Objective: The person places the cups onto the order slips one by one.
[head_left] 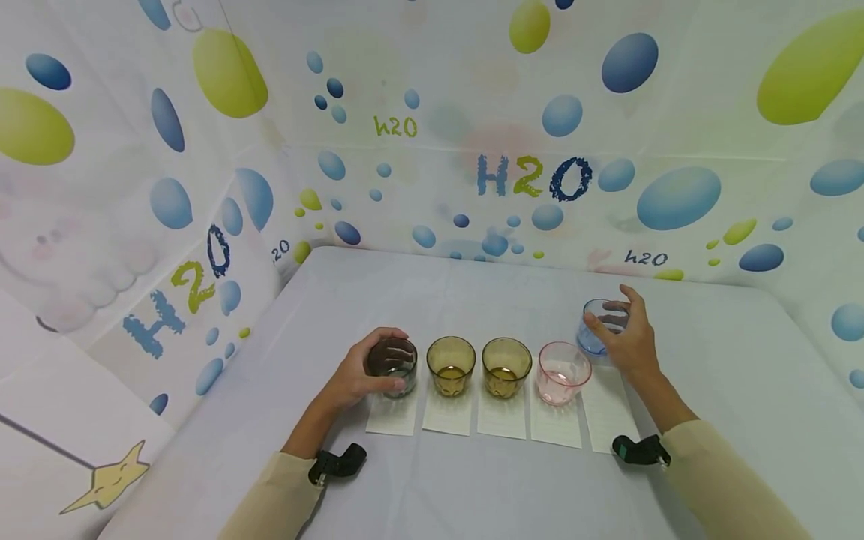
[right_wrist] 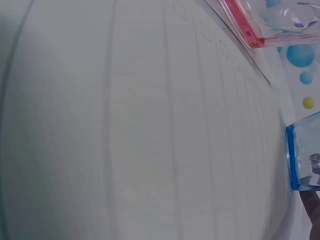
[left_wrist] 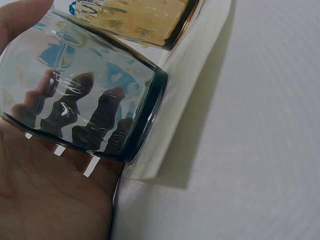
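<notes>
My left hand (head_left: 352, 373) grips a dark grey glass (head_left: 397, 366), thumb on the near side and fingers behind. In the left wrist view those fingers show through the glass (left_wrist: 95, 70), whose base is over a paper slip (left_wrist: 185, 75). At the right end, my right hand (head_left: 633, 337) holds a light blue glass (head_left: 591, 342) between thumb and fingers, its index finger raised. That glass (right_wrist: 306, 155) is beyond the far end of the rightmost paper (right_wrist: 140, 125); I cannot tell whether it touches the table.
Two amber glasses (head_left: 451, 367) (head_left: 506, 369) and a pink glass (head_left: 563, 373) stand in a row between my hands, each by its own paper slip (head_left: 501, 418). A white cloth covers the table (head_left: 472, 487). Behind hangs a printed curtain (head_left: 432, 202).
</notes>
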The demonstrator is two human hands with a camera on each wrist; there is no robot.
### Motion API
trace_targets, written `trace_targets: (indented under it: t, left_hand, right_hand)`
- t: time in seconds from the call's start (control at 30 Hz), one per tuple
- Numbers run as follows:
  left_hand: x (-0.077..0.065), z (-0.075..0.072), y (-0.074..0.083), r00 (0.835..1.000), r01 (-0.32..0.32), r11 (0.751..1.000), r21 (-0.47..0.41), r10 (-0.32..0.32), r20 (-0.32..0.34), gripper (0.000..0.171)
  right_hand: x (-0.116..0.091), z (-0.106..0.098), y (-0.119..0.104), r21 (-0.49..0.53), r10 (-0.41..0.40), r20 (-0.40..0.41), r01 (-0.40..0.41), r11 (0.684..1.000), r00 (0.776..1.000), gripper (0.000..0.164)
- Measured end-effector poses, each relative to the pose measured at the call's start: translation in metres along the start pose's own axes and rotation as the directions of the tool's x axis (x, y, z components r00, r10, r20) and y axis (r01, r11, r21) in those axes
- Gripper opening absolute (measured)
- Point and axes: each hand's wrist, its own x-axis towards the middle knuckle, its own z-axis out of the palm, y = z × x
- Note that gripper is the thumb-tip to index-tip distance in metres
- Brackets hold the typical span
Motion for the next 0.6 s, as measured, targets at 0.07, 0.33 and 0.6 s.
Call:
trace_targets:
  t: [0.07, 0.33, 0.6]
  left_hand:
    - [0.0, 0.0, -0.0005, 1.0, 0.0, 1.0, -0.012, 0.0, 0.003, 0.071]
    - [0.0003, 0.0, -0.002, 1.0, -0.024, 0.999, -0.038, 0.025, 0.011, 0.069]
    - [0.0005, -0.0007, -0.0015, 1.0, -0.022, 0.999, -0.033, 0.022, 0.011, 0.071]
  right_hand:
    - [0.0002, 0.0007, 0.0012, -0.006, 0.003, -0.003, -0.003, 1.0, 1.0, 0.091]
    - [-0.0008, 0.0007, 0.0015, -0.009, 0.023, 0.001, -0.023, 1.0, 1.0, 0.094]
    - [-0.001, 0.0003, 0.0004, 0.01, 0.072, 0.015, -0.072, 0.997, 0.997, 0.091]
